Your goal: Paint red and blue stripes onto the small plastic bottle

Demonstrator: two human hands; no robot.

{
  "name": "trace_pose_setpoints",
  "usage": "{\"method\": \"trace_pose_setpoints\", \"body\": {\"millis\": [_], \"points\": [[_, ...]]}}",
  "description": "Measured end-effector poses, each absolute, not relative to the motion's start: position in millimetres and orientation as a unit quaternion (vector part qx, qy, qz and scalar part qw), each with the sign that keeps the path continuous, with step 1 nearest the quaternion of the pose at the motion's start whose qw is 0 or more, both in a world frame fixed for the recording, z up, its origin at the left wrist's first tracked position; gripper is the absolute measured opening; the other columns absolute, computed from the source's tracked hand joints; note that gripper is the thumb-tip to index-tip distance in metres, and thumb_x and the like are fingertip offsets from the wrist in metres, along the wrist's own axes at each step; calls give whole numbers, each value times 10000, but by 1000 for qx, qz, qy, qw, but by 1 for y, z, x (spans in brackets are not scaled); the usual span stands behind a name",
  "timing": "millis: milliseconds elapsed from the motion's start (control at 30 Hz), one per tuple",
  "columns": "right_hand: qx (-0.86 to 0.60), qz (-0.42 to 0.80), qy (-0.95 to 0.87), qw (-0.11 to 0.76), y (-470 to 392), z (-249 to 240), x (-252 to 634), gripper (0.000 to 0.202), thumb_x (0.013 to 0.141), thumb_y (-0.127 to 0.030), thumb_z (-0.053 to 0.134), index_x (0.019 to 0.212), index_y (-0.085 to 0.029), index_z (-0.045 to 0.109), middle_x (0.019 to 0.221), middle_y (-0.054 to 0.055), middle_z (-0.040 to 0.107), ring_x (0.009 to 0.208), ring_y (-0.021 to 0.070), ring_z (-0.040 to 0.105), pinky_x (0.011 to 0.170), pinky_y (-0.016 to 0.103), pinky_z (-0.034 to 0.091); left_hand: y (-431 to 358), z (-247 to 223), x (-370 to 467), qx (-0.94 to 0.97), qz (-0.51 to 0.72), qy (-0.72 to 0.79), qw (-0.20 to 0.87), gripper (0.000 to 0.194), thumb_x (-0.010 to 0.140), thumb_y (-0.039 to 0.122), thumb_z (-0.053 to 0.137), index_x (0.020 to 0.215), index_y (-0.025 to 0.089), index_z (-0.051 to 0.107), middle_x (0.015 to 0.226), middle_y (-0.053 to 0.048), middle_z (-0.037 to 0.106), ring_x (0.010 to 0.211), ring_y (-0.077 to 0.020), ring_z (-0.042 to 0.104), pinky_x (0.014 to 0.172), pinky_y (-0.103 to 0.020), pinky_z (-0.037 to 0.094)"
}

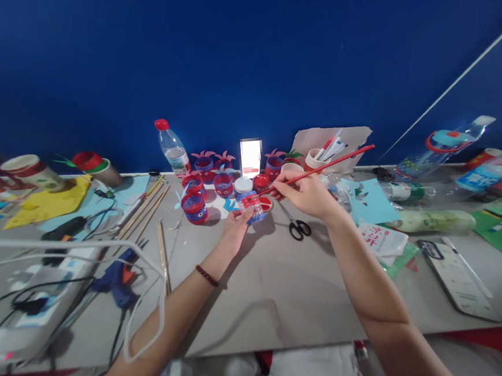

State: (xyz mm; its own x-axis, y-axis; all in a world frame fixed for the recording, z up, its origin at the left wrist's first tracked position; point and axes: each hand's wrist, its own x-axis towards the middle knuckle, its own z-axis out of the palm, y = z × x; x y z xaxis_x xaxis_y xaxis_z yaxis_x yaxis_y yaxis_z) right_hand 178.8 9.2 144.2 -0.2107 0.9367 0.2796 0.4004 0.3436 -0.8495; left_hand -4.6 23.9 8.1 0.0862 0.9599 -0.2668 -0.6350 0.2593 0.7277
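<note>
My left hand (pixel 235 231) is closed around a small clear plastic bottle piece (pixel 255 212), partly painted red and blue. A long red paintbrush (pixel 339 158) is pinched in my right hand (pixel 299 193), its tip end at the red part of that piece. Just behind stand a blue jar with a white lid (pixel 243 185) and a red paint jar (pixel 261 181). Several red-and-blue painted cups, among them a cup with eyes (pixel 195 208), are grouped behind and to the left. Black-handled scissors (pixel 299 229) lie below my right hand.
A clear bottle with a red cap (pixel 173 148) stands at the back. Left are a blue glue gun (pixel 119 276), a power strip (pixel 55 302), wooden sticks (pixel 142 211) and a white cable. Plastic bottles, blue paper (pixel 376 201) and a phone (pixel 458 279) lie right.
</note>
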Motion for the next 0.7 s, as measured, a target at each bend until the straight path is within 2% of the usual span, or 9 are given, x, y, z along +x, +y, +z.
{"method": "trace_pose_setpoints", "body": {"millis": [100, 267, 400, 533, 700], "points": [[-469, 328, -723, 387, 8, 141, 170, 189, 934, -342, 558, 843, -206, 654, 833, 47, 714, 779, 179, 683, 755, 351, 559, 24, 7, -4, 225, 563, 379, 699, 437, 618, 208, 927, 832, 190, 545, 828, -5, 740, 885, -180, 715, 989, -381, 483], [-488, 217, -769, 352, 5, 142, 159, 197, 924, -276, 547, 762, -220, 644, 748, 24, 677, 751, 182, 620, 786, 369, 491, 24, 5, -3, 231, 560, 388, 695, 450, 611, 207, 932, 855, 185, 555, 850, -23, 732, 931, -196, 709, 990, -381, 479], [-494, 175, -782, 337, 1, 148, 160, 213, 924, -238, 529, 746, -222, 645, 754, 34, 684, 768, 195, 607, 790, 365, 461, 24, 5, -3, 230, 558, 397, 691, 456, 616, 213, 930, 854, 192, 541, 839, -16, 730, 931, -195, 711, 991, -376, 484], [-512, 154, -773, 342, -2, 153, 165, 213, 928, -264, 535, 746, -220, 635, 695, 28, 664, 688, 187, 584, 727, 361, 457, 24, 8, -3, 225, 561, 390, 695, 470, 614, 223, 929, 853, 195, 525, 839, -5, 736, 912, -184, 716, 973, -364, 498], [-511, 207, -745, 375, -1, 153, 174, 194, 925, -270, 536, 766, -211, 629, 740, 47, 684, 771, 209, 647, 760, 384, 500, 23, 11, -4, 224, 564, 383, 696, 486, 591, 235, 942, 839, 191, 526, 849, -9, 747, 879, -171, 717, 958, -351, 504]]}}
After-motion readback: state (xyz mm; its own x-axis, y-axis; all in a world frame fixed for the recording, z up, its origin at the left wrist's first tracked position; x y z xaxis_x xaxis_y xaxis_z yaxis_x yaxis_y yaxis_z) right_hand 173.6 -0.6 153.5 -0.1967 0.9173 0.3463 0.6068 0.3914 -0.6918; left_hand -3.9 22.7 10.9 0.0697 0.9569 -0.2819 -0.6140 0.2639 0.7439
